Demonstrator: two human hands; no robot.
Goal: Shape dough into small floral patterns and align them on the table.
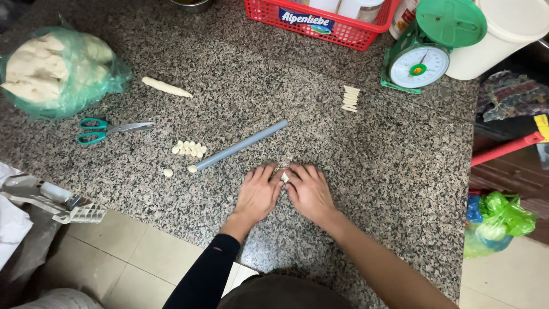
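Dough piece (small, pale) sits pinched between left hand and right hand, grips closed.

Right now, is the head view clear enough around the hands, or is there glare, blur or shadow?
Head view: even light, no glare on the granite counter; left hand, right hand and dough piece are sharp; soft shadow under the wrists; edges bow slightly.

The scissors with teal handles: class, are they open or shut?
Shut. The scissors lie flat on the granite counter, blades together in one point, left of both hands.
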